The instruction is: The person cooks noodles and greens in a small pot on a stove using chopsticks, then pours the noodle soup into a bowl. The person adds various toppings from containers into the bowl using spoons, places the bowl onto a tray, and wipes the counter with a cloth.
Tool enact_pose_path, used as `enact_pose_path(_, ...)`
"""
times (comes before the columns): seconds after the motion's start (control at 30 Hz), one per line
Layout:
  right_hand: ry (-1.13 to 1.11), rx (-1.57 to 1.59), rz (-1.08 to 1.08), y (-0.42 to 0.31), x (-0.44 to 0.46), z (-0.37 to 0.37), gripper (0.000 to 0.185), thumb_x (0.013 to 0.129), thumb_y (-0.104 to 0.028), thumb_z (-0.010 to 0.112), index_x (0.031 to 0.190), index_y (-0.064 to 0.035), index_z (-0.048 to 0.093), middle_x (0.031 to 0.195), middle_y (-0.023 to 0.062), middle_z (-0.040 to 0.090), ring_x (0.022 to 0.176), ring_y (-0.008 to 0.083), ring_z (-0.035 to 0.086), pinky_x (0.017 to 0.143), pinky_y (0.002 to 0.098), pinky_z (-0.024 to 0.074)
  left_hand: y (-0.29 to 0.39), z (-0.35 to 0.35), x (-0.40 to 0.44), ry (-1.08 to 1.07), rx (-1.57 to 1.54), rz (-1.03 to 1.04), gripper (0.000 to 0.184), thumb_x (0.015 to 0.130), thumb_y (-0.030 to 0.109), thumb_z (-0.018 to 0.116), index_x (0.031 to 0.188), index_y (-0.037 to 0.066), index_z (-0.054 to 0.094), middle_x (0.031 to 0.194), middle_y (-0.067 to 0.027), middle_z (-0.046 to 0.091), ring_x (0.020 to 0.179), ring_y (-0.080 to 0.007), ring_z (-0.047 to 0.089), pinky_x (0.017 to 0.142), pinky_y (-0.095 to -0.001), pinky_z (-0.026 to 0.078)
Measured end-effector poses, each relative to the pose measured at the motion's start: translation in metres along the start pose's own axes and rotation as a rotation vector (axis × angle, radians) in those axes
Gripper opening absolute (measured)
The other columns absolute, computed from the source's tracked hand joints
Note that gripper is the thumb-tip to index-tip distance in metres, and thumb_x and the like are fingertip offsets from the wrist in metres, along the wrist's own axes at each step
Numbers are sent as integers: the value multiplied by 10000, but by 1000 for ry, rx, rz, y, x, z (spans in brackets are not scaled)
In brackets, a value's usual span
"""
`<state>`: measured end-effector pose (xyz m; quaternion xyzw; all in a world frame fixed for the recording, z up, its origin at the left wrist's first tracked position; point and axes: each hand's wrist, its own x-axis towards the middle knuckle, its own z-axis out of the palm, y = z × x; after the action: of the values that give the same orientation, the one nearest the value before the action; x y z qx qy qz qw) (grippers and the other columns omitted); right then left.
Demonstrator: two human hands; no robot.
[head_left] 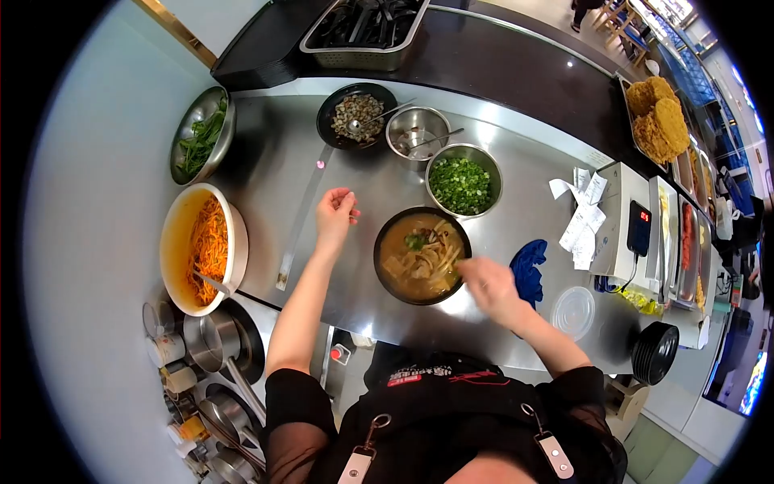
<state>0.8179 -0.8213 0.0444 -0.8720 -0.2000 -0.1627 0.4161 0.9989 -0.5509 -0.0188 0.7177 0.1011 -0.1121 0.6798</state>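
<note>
A black bowl (378,256) of brown soup with noodles, meat slices and some chopped green scallions (416,241) stands on the steel counter. My right hand (490,289) hovers at the bowl's right rim, its fingers bunched together and slightly blurred. A greenish smear shows at the fingertips, too small to name for certain. To the left of the bowl, my left hand (336,211) is above the counter, loosely curled with nothing in it. Behind the soup sits a steel bowl of chopped scallions (459,184).
Farther back are a steel bowl with a spoon (417,121) and a black bowl of diced topping (359,113). Shredded carrot (208,242) and leafy greens (201,141) stand left. On the right lie a blue cloth (528,270), a clear lid (573,313), receipts (584,222) and stacked black bowls (655,353).
</note>
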Motion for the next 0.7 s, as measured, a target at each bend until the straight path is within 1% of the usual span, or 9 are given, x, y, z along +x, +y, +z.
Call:
enact_pose_path(0.03, -118, -52, -143, -2, -5, 6, 289, 759, 8, 609, 1046, 32, 590, 840, 128, 589, 715, 287, 603, 600, 364, 513, -2, -4, -3, 9, -13, 8, 202, 922, 141, 589, 1071, 11, 548, 869, -57, 618, 651, -106, 589, 539, -231, 467)
enact_pose_path(0.13, -107, -178, -305, -6, 2, 8, 362, 714, 4, 638, 1067, 51, 568, 852, 125, 581, 720, 269, 600, 600, 362, 506, -5, -11, -9, 31, -24, -5, 194, 922, 132, 584, 1057, -2, 547, 857, -59, 612, 641, -110, 586, 521, -231, 463)
enact_pose_path(0.23, 86, -203, -203, 12, 12, -7, 327, 719, 50, 627, 1043, 46, 588, 820, 130, 593, 689, 278, 588, 568, 364, 486, -4, -10, -11, 43, -11, -21, 207, 923, 140, 587, 1068, -3, 551, 878, -62, 622, 663, -109, 590, 544, -234, 465)
enact_pose_path(0.33, 238, -190, 83, 28, 36, -21, 119, 859, 33, 577, 973, 11, 598, 757, 153, 575, 626, 298, 575, 544, 365, 470, 0, -3, -12, 30, 11, -23, 221, 923, 151, 588, 1082, 1, 553, 895, -64, 630, 684, -110, 595, 568, -239, 468)
enact_pose_path(0.4, 208, -207, 167, 56, 41, -15, 111, 862, 13, 578, 971, 18, 603, 767, 158, 578, 635, 309, 581, 544, 353, 471, 2, 2, -9, 14, 16, -22, 222, 923, 151, 587, 1083, 1, 552, 894, -64, 630, 683, -113, 596, 570, -241, 469)
enact_pose_path(0.53, 189, -165, 150, 94, 34, 12, 105, 889, -22, 567, 973, 29, 604, 737, 140, 589, 597, 258, 595, 538, 339, 477, 5, 12, -4, -37, 11, -20, 222, 923, 154, 587, 1083, 3, 553, 893, -62, 630, 682, -108, 594, 568, -237, 467)
enact_pose_path(0.6, 311, 160, 578, 93, 32, 16, 126, 933, -66, 532, 964, 30, 606, 703, 103, 604, 556, 170, 591, 518, 314, 489, 5, 13, -2, -42, 8, -22, 222, 924, 157, 587, 1083, 5, 554, 893, -62, 630, 680, -105, 592, 566, -235, 466)
enact_pose_path(0.63, 366, 285, 691, 96, 33, 13, 185, 967, -105, 496, 944, 43, 603, 678, 76, 603, 529, 112, 566, 479, 284, 486, 5, 12, -2, -33, 0, -21, 219, 926, 159, 584, 1084, 10, 555, 896, -61, 630, 678, -103, 591, 567, -234, 467)
enact_pose_path(0.7, 440, 444, 746, 112, 31, 7, 204, 975, -118, 487, 939, 48, 600, 685, 79, 604, 526, 112, 563, 469, 268, 482, 0, 11, 0, -33, -8, -17, 217, 929, 161, 581, 1086, 14, 555, 899, -60, 631, 677, -101, 589, 567, -233, 467)
